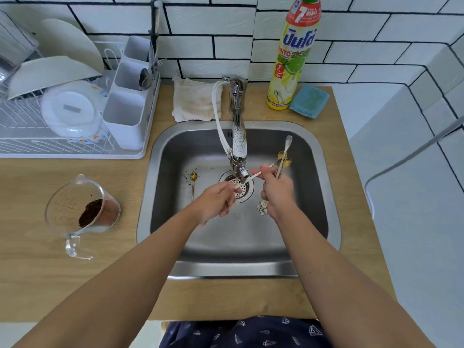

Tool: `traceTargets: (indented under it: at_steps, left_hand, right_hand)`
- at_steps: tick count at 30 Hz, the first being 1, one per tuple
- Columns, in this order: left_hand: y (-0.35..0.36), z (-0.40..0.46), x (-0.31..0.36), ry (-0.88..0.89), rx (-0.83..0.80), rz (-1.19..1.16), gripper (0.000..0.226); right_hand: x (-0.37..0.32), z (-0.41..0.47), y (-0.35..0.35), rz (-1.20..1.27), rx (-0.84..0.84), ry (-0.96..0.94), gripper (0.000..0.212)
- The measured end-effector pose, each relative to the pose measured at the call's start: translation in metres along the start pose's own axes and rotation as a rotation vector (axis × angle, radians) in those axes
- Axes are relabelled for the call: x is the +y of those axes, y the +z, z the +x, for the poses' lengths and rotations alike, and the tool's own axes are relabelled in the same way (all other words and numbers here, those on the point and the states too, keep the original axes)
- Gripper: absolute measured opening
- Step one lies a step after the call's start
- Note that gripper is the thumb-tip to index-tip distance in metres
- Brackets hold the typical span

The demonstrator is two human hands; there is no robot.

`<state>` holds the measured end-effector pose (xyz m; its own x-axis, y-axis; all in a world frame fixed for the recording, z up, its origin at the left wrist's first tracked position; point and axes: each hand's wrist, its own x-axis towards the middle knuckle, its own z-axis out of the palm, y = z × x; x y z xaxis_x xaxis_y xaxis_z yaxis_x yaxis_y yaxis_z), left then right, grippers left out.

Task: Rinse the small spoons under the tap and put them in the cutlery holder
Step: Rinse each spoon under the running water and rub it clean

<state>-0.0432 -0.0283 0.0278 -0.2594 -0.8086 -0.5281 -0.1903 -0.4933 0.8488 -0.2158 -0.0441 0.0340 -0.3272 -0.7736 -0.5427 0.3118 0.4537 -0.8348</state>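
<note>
Over the steel sink [324, 197], my right hand [277, 190] grips a bunch of small spoons [283, 159], gold bowls and one white spoon pointing up, flower-shaped handle ends below my wrist. My left hand [213, 203] pinches the lower end of a white-handled spoon [252, 177] that slants up under the tap spout [239, 146] to my right fingers. One gold spoon [193, 183] lies on the sink floor, left of the drain. The white cutlery holder [125, 116] stands on the dish rack's right side, some cutlery in its back compartments.
A dish rack [50, 136] with plates and a lid fills the left counter. A glass measuring jug [82, 212] with brown grounds lies tipped left of the sink. Behind the sink are a folded cloth [193, 101], a detergent bottle [292, 61] and a blue sponge [309, 101].
</note>
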Motion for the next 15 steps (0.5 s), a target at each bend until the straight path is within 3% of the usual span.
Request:
traceTargets:
  at_steps: [5, 7, 11, 13, 15]
  left_hand:
    - [0.014, 0.002, 0.017, -0.077, 0.331, 0.362, 0.067]
    - [0.016, 0.004, 0.014, -0.05, 0.26, 0.355, 0.061]
    - [-0.004, -0.002, 0.009, -0.1, -0.124, -0.173, 0.038]
    - [-0.014, -0.005, 0.006, -0.18, -0.17, -0.306, 0.035]
    - [-0.014, -0.007, 0.004, -0.236, -0.137, -0.251, 0.04]
  right_hand:
    - [0.003, -0.013, 0.012, 0.068, -0.04, -0.008, 0.02]
    - [0.0, -0.012, 0.009, 0.066, -0.034, -0.008, 0.02]
    - [-0.005, -0.004, -0.004, 0.023, -0.057, -0.003, 0.016]
    - [-0.004, -0.006, -0.004, 0.062, -0.132, 0.003, 0.017]
    - [-0.004, -0.01, 0.002, 0.065, -0.149, -0.006, 0.018]
